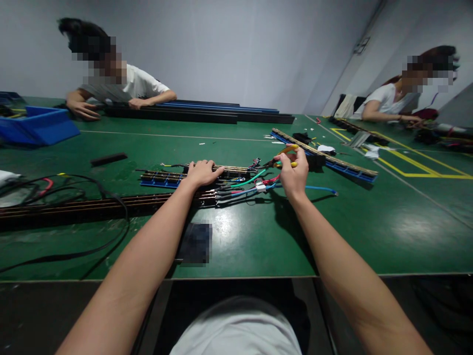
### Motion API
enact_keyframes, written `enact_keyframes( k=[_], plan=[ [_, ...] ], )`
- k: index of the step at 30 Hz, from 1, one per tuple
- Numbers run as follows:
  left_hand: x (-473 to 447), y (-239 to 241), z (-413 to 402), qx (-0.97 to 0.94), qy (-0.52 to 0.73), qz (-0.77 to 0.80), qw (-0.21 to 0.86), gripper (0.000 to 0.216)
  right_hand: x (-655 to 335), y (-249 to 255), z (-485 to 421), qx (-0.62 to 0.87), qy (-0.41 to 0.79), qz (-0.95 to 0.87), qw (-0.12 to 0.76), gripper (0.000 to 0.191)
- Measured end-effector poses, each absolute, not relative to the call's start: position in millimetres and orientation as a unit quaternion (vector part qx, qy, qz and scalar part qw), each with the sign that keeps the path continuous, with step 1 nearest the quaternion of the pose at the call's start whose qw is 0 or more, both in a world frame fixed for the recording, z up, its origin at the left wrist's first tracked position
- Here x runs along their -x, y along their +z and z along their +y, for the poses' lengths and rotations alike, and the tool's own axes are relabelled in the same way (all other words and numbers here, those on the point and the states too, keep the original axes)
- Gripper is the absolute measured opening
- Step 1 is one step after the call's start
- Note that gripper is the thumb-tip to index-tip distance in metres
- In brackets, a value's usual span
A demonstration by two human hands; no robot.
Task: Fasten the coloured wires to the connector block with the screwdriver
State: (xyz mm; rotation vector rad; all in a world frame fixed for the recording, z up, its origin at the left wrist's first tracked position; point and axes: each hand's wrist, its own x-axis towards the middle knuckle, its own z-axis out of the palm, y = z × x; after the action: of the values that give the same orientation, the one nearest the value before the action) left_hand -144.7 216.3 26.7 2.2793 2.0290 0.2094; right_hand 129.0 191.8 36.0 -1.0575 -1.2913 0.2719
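Note:
My left hand (pixel 202 172) lies palm down on a short black rail with copper strips (pixel 162 177), its fingers stretched over the rail's end. My right hand (pixel 293 172) is closed round yellow-handled pliers (pixel 283 157), whose tip points left toward a bundle of coloured wires (pixel 251 186) coming out of the rail. A white connector (pixel 260 187) sits among the wires. A long black rail (pixel 84 206) runs left from below my left hand.
Another rail (pixel 325 157) lies at an angle to the right. A blue bin (pixel 39 125) stands far left. Black cables (pixel 59 192) loop at left. Long dark rails (pixel 199 114) lie at the far edge, where one person leans; a second person sits at right.

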Motion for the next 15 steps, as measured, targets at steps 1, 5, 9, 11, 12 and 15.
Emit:
enact_keyframes(
  k=[1,5,9,11,12,15],
  plan=[
    [144.6,26.5,216.3,-0.743,0.07,0.665,0.04,0.073,-130.2,34.7,194.0,0.469,0.125,-0.569,0.664,0.033],
    [143.5,25.5,214.7,-0.741,0.075,0.667,0.028,0.071,-128.1,33.8,193.9,0.478,0.125,-0.58,0.648,0.034],
    [142.1,24.8,213.6,-0.738,0.073,0.67,0.021,0.07,-123.8,35.1,184.9,0.467,0.117,-0.659,0.578,0.036],
    [141.4,24.8,213.4,-0.738,0.069,0.671,0.02,0.07,-122.6,34.5,180.2,0.44,0.095,-0.745,0.492,0.041],
    [141.1,25.0,213.3,-0.739,0.068,0.67,0.019,0.07,-121.9,33.7,178.3,0.425,0.074,-0.787,0.44,0.045],
    [139.9,25.6,212.8,-0.74,0.064,0.669,0.015,0.071,-118.7,31.0,174.9,0.412,0.012,-0.848,0.332,0.05]
  ],
)
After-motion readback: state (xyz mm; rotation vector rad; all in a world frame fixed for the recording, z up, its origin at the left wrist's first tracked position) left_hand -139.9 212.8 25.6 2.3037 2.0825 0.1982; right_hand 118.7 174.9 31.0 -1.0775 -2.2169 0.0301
